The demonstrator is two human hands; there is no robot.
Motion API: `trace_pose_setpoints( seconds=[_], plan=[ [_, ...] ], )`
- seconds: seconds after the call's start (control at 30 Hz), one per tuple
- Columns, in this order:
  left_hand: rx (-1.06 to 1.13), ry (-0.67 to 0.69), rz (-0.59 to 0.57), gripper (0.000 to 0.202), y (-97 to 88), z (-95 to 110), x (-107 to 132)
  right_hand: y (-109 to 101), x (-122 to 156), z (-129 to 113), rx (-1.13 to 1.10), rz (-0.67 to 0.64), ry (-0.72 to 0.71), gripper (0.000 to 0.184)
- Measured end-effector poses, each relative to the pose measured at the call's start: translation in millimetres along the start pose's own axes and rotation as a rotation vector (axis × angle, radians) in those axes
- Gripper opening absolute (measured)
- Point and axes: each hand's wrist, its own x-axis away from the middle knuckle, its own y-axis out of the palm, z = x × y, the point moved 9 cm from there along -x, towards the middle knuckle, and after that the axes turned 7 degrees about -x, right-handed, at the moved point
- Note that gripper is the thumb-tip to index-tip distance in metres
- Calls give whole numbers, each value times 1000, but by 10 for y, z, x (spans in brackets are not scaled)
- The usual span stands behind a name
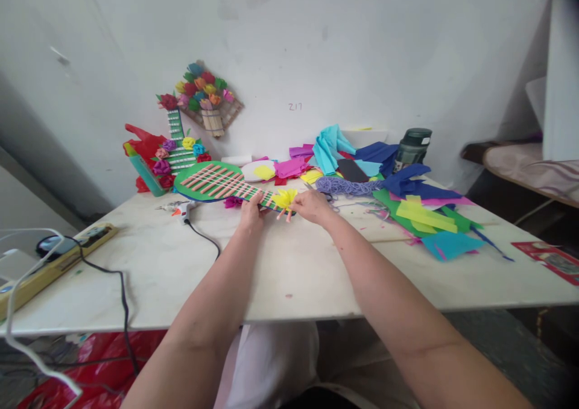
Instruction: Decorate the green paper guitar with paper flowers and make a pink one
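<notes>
Guitar-shaped craft (pixel 217 183) lies slantwise just left of the frame's centre, its wide green body to the left and its narrow neck running down to the right. Thin brownish sticks cross it in a row, with pale strings laid lengthwise over them. Near the neck's right end sits a yellow paper flower (pixel 284 198), and pinkish stick ends poke out below it.

The left hand (pixel 253 209) grips the neck from its lower edge, close to the centre of the frame; some of its fingers are hidden behind the craft. Just right of it, the right hand (pixel 311 206) has its fingers curled in, thumb and fingertips pinching the right edge of the yellow flower.

Behind the craft, at the upper left, a second green piece (pixel 175 125) trimmed with paper roses stands upright, and a wall hanging (pixel 212 119) of colourful flowers rests against the wall. A teal bottle (pixel 148 172) leans at the left. Purple yarn (pixel 348 186) is heaped right of centre, near coloured paper sheets (pixel 452 244) and a dark green flask (pixel 412 145). A yellowish power strip (pixel 97 238) lies at the left edge of the white table (pixel 298 276).
</notes>
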Motion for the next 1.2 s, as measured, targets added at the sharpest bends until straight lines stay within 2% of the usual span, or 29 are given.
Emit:
trace_pose_setpoints(
  seconds=[0.17, 0.4, 0.63, 0.7, 0.8, 0.9, 0.97, 1.2],
  plan=[
    [-32, 0, -2, 20, -9, 5, 1, 25, 27, -1, -28, -46, 67, 23],
    [-37, -27, -20, 18, -25, 4, -21, 3, 38, -70, -104, -53, 18, 31],
    [-40, -29, -94, 21, 6, -26, -57, -252, -20, 57, -461, 164, -107, 33],
    [-37, -23, -92, 21, 1, -23, -63, -267, -28, 110, -563, 170, -107, 26],
    [-22, -8, -83, 22, -9, -1, -62, -218, -18, 112, -621, 102, -105, 17],
    [-14, 16, -47, 24, -48, 32, -62, -146, 26, 19, -563, -10, -135, 17],
    [6, 38, -22, 25, -83, 53, -74, -140, 58, -33, -475, -39, -142, 20],
    [123, 96, -11, 30, -111, 80, -110, -237, 63, -31, -152, 119, -87, 23]
  ],
)
